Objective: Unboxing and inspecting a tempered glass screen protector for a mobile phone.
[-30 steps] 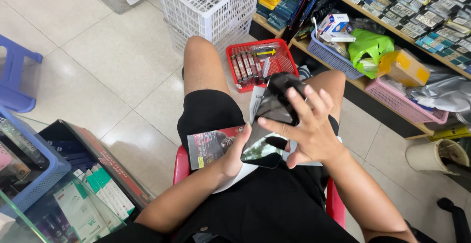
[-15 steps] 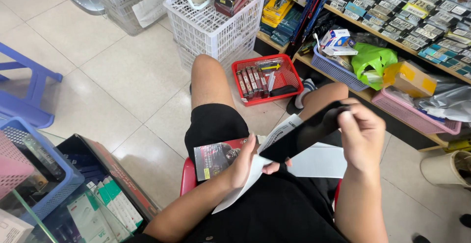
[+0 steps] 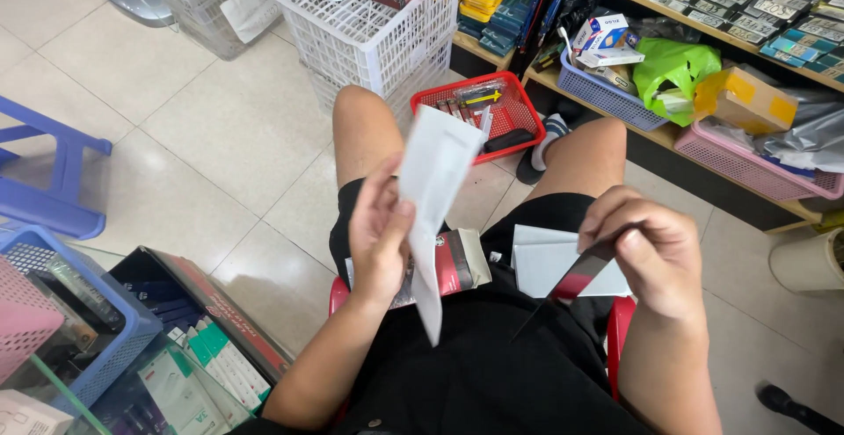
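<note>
While the left hand (image 3: 380, 235) pinches a white envelope (image 3: 432, 215) upright and the right hand (image 3: 655, 246) grips a dark glossy sheet (image 3: 576, 275) over the lap, either loosely held piece could slip to the floor (image 3: 220, 136).

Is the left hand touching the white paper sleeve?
Touching. The head view shows the left hand pinching the white paper sleeve between thumb and fingers.

Left hand (image 3: 380, 240): raised above the lap, forearm angled up from lower left, fingers curled and thumb pressed forward in a closed pinch grip. Right hand (image 3: 655, 255): level with it (well apart), knuckles toward the camera, fingers folded, thumb and forefinger pinched together. Both forearms bare.
</note>
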